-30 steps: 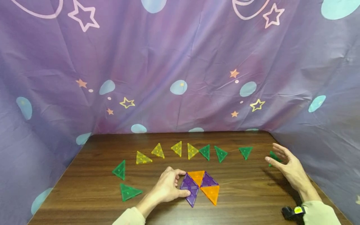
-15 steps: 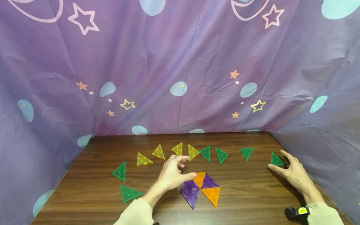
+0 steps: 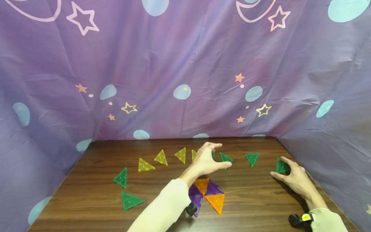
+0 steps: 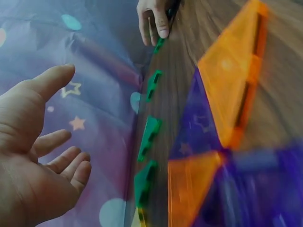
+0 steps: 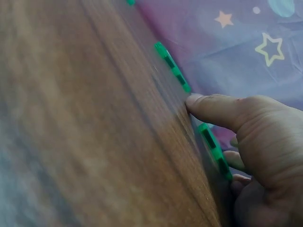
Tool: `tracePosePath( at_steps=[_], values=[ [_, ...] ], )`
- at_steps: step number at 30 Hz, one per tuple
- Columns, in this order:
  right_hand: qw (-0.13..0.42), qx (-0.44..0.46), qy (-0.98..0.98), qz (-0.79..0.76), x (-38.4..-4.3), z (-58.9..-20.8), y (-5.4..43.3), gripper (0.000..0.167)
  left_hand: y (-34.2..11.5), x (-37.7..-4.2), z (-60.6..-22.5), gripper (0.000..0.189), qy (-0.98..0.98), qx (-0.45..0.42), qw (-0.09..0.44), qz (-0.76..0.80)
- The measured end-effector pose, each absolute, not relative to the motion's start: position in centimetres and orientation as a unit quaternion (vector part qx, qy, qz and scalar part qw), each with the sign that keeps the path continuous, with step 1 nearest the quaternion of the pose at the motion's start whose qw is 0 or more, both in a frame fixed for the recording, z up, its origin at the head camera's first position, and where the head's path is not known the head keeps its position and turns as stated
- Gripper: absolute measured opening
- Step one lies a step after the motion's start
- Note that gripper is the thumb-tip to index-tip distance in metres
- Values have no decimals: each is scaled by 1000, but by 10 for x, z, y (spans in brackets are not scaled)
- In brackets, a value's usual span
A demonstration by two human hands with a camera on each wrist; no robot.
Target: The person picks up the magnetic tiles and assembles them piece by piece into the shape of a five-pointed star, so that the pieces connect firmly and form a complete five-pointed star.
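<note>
My left hand (image 3: 206, 161) is held over the far row of triangular magnetic tiles, thumb and fingers spread with nothing between them. Beneath and beside it are a yellow tile (image 3: 194, 155) and a green tile (image 3: 225, 157), others partly hidden. At the far right, my right hand (image 3: 296, 179) has thumb and fingers parted around a green triangular tile (image 3: 280, 165) lying on the table. In the right wrist view, the thumb stands apart from this tile (image 5: 215, 151) while the fingers are at its other end.
In front, orange tiles (image 3: 216, 203) and purple tiles (image 3: 214, 188) lie edge to edge in a fan, partly covered by the left sleeve. Several yellow tiles (image 3: 161, 158) and two green tiles (image 3: 131, 201) lie leftward on the brown table (image 3: 87, 193). A patterned purple cloth (image 3: 162, 71) hangs behind.
My left hand has let go of the purple tiles and moved right and away to the far row. The right hand has lowered around the green tile at the right.
</note>
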State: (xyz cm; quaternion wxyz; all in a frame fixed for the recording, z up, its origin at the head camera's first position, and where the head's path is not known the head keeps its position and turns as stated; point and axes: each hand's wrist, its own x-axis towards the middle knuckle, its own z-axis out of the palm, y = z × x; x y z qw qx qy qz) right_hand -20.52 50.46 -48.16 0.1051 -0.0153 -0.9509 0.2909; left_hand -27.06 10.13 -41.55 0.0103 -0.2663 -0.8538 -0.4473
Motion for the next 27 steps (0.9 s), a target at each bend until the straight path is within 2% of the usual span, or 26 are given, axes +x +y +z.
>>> tracePosePath(
  at_steps=[6,13,20,27],
  values=[
    [107,-14,-951,291,-202,-483,503,97,141,-279,-418,85,-860,-288,3,-422],
    [119,5,-946,302,-201,-482,494,87,168,-287,-433,89,-867,-286,-25,-407],
    [106,1,-951,290,-202,-479,488,92,180,-293,-446,95,-866,-325,-30,-379],
    [91,0,-951,294,-198,-480,493,95,191,-293,-452,98,-858,-360,-71,-360]
  ],
)
